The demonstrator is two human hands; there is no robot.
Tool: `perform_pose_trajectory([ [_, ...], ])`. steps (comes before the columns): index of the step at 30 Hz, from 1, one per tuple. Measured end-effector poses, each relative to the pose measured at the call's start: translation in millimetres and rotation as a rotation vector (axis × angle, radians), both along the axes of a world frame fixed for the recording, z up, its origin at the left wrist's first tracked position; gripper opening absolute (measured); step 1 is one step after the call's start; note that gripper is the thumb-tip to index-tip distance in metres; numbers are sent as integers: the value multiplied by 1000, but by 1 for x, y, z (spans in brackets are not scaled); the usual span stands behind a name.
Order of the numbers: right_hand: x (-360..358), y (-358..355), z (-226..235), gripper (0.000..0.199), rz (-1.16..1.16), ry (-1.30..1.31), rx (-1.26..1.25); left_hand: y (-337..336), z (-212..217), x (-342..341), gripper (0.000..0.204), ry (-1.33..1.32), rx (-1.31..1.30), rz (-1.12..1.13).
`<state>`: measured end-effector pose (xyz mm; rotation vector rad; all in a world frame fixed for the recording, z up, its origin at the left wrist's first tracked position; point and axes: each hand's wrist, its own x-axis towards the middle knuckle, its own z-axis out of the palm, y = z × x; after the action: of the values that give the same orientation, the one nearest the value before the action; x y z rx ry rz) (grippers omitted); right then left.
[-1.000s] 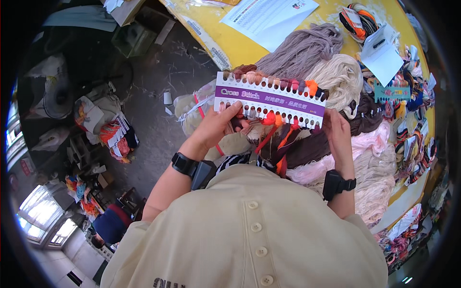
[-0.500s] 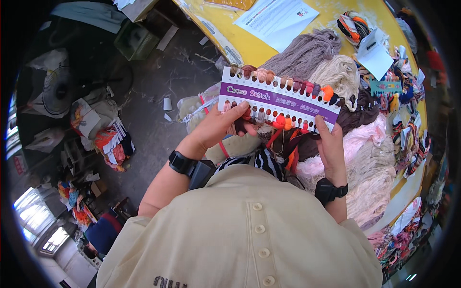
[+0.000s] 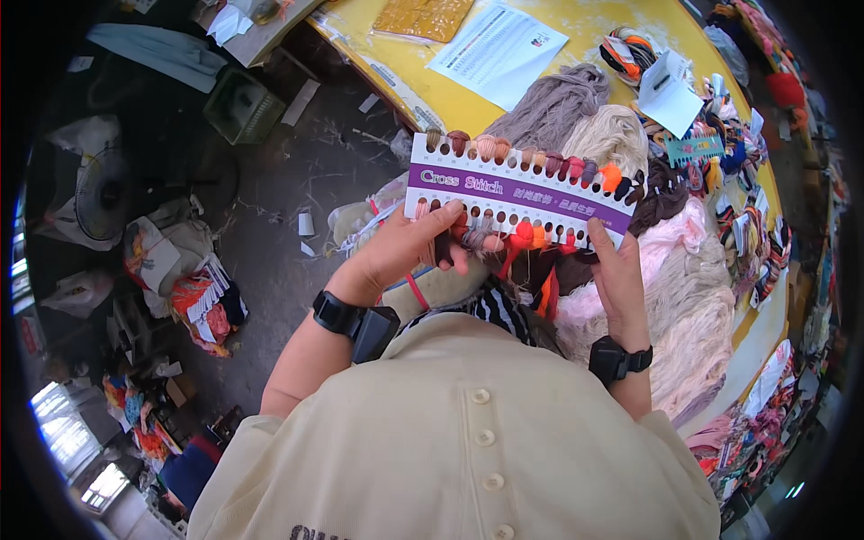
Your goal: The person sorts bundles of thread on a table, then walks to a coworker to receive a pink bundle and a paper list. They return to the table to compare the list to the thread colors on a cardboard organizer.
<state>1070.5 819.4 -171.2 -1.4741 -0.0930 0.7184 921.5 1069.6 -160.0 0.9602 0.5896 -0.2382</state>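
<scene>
Between my two hands I hold a long white and purple thread card (image 3: 531, 191) with punched holes along both long edges. Looped through the holes are skeins of embroidery thread in browns, pinks, reds, orange and black. My left hand (image 3: 409, 243) grips the card's lower left part, thumb on its face and fingers underneath among hanging threads. At the lower right corner, my right hand (image 3: 617, 270) pinches the card with its thumb on the front; its other fingers are mostly hidden behind. Loose grey yarn (image 3: 562, 99) and pale pink yarn (image 3: 679, 297) lie beyond the card.
On the yellow table (image 3: 364, 40) are a printed sheet (image 3: 498, 56), a folded white card (image 3: 669, 93), a teal thread card (image 3: 693, 149) and several thread bundles. A fan (image 3: 97, 193), a green crate (image 3: 241, 108) and a heap of colourful thread (image 3: 205, 301) stand left on the dark floor.
My view has shifted slightly, so the table and yarn sit further left. Both hands keep hold of the thread card, which is a little less tilted; the left fingers have moved among the threads.
</scene>
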Motion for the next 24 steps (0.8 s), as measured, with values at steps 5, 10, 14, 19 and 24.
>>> perform_pose_trajectory([
  [5,-24,-24,21,25,-74,-7,-63,-7,3,-2,46,-76,-6,-117],
  [10,-62,-63,56,27,-92,37,-141,-21,14,0,46,-175,-28,-262],
  [14,-88,-86,62,27,-158,-21,-185,-43,21,3,34,-158,-43,-321],
  [19,-121,-121,84,25,-199,-80,-162,-70,32,0,26,-273,104,-550],
  [24,-152,-192,96,25,-196,-212,-78,-118,9,-32,29,-356,218,-674],
])
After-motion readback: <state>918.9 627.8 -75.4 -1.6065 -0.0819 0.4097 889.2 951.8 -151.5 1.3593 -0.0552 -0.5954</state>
